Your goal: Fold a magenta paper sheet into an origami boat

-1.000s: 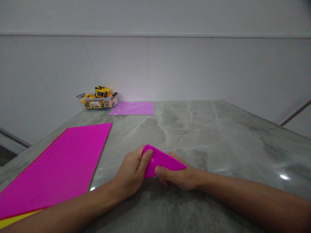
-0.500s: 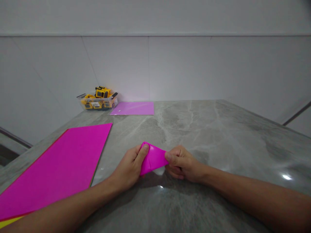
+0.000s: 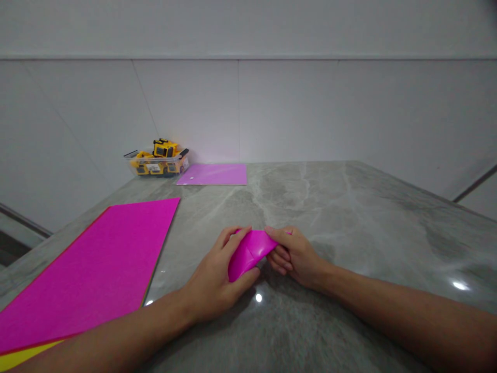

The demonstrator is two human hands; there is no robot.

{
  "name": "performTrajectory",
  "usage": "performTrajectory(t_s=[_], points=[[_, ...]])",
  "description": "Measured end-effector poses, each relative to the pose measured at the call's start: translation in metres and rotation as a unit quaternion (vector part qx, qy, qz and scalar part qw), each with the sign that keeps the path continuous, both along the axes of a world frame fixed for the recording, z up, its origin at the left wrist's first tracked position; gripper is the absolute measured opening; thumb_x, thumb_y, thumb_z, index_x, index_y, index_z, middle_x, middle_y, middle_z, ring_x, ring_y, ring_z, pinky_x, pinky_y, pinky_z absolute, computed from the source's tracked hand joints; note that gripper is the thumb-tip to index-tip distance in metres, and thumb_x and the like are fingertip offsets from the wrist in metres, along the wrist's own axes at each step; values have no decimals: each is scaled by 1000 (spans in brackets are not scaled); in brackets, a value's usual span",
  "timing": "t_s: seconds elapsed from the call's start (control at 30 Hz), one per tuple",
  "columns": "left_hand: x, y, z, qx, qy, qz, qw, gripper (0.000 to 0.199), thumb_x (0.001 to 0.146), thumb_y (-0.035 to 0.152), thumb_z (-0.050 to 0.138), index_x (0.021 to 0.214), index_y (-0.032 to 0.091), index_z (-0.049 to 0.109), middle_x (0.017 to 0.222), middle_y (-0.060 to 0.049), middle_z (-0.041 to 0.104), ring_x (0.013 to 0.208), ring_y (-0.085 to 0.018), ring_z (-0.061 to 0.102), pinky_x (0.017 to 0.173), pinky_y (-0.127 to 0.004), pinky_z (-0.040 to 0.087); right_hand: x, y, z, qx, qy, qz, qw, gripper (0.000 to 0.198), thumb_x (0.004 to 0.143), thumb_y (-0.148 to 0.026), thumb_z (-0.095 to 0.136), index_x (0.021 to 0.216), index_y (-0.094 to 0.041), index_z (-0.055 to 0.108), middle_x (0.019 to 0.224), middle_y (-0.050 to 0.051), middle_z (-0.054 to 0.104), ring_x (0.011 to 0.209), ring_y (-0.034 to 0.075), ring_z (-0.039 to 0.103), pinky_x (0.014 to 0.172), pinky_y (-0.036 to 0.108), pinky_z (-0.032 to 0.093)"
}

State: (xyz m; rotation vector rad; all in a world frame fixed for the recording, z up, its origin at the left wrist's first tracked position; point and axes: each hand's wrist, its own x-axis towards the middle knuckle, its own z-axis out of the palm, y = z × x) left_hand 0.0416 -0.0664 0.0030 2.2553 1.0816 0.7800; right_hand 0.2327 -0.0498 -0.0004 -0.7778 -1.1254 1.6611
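Observation:
A small folded piece of pink paper (image 3: pixel 251 250) is held between both hands above the grey table, its surface bowed and a crease showing across it. My left hand (image 3: pixel 221 272) curls around its left side, thumb at the lower edge and fingers at the upper edge. On the right end, my right hand (image 3: pixel 293 254) pinches the paper, thumb along the top, other fingers curled below. The far side of the paper is hidden from me.
Large pink sheets (image 3: pixel 97 259) lie stacked at the left, with red and yellow edges showing beneath. Against the wall stands a clear plastic box (image 3: pixel 153 168) of yellow toy vehicles (image 3: pixel 166 149). A lilac sheet (image 3: pixel 213 174) lies beside it on the marbled table (image 3: pixel 349 223).
My left hand has shifted from a thumb-on-top pinch to spanning the paper's edges. My right thumb has moved up along the top. The paper is turned and now bowed.

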Motion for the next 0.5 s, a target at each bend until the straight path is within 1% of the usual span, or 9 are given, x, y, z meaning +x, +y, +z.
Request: performTrajectory(t_s=[0.1, 0.17, 0.27, 0.37, 0.4, 0.43, 0.47, 0.5], points=[[2, 1, 1, -8, -12, 29, 999, 62, 83, 34, 63, 139, 18, 41, 136, -14, 43, 126, -28, 46, 106, -45, 42, -1, 2, 1, 10, -25, -68, 997, 64, 71, -57, 70, 34, -20, 33, 27, -8, 27, 25, 4, 25, 30, 19, 20], [3, 1, 2, -3, -22, 43, 999, 61, 81, 33, 64, 136, 17, 44, 133, -14, 45, 123, -28, 48, 103, -44, 44, -1, 4, 1, 14, -33, -85, 996, 64, 69, -57, 72, 34, -20, 33, 27, -8, 27, 25, 4, 25, 30, 20, 20], [3, 0, 2, -2, -43, 45, 998, 60, 79, 31, 66, 135, 19, 47, 130, -13, 47, 121, -28, 49, 102, -44, 44, 0, 6, -1, 17, -25, -62, 998, 66, 71, -60, 70, 35, -21, 32, 28, -9, 25, 26, 4, 23, 31, 21, 21], [4, -3, 2, -33, -100, 47, 993, 59, 77, 31, 70, 132, 21, 50, 129, -11, 50, 118, -28, 52, 99, -43, 46, 1, 5, -4, 32, -16, -30, 999, 68, 75, -66, 64, 38, -21, 30, 29, -8, 27, 28, 5, 28, 34, 21, 24], [4, -4, 1, -50, -124, 51, 990, 58, 77, 31, 70, 131, 21, 51, 129, -11, 51, 117, -27, 53, 98, -42, 47, 1, 4, -4, 46, -20, -23, 998, 66, 76, -67, 62, 40, -20, 32, 31, -7, 31, 30, 5, 30, 35, 21, 25], [5, -6, 1, -72, -149, 57, 985, 57, 77, 31, 71, 131, 22, 52, 127, -10, 54, 115, -27, 55, 96, -41, 48, 1, 3, -4, 67, -29, -17, 997, 63, 75, -67, 63, 43, -19, 38, 35, -6, 37, 33, 5, 32, 36, 21, 26], [7, -7, 1, -100, -171, 62, 978, 58, 78, 32, 70, 132, 22, 51, 125, -10, 56, 111, -27, 57, 92, -40, 50, 0, 1, -4, 92, -44, -11, 995, 57, 75, -65, 65, 50, -17, 46, 42, -4, 45, 37, 5, 36, 38, 20, 28], [8, -8, 1, -135, -191, 65, 970, 59, 79, 32, 70, 134, 23, 50, 122, -10, 59, 106, -26, 60, 86, -38, 53, -1, -1, -4, 119, -61, -6, 991, 50, 74, -61, 69, 61, -15, 54, 53, -3, 53, 42, 6, 40, 40, 19, 32]])
